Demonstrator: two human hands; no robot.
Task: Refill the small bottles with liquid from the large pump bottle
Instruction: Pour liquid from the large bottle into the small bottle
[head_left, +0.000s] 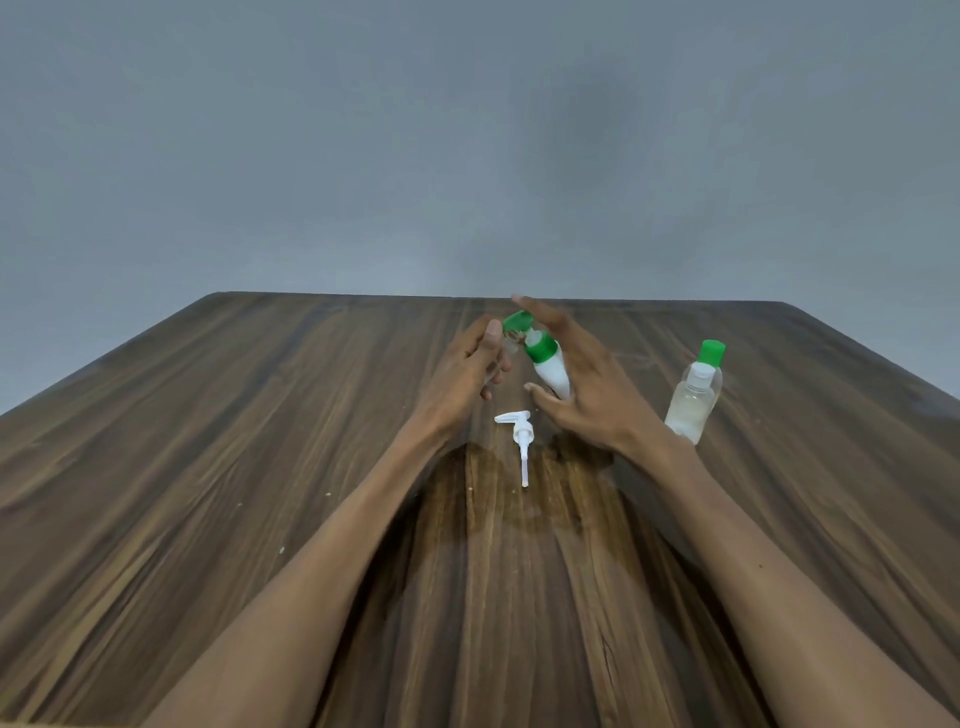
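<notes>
My left hand (470, 366) is curled around a small clear bottle (508, 347), which shows only partly between the fingers. My right hand (584, 387) holds a white bottle (551, 371) with a green collar and an open green flip lid (518, 321). This bottle tilts left, with its mouth against the small clear bottle. Its base rests between my right thumb and palm while the fingers stretch out above it. A white pump head (521, 435) with its dip tube lies flat on the wooden table (260, 441), just in front of both hands.
To the right of my right wrist stands a clear bottle (692, 405) with a white flip cap, holding clear liquid. A green-capped bottle (712, 353) stands just behind it. A grey wall rises beyond the table's far edge.
</notes>
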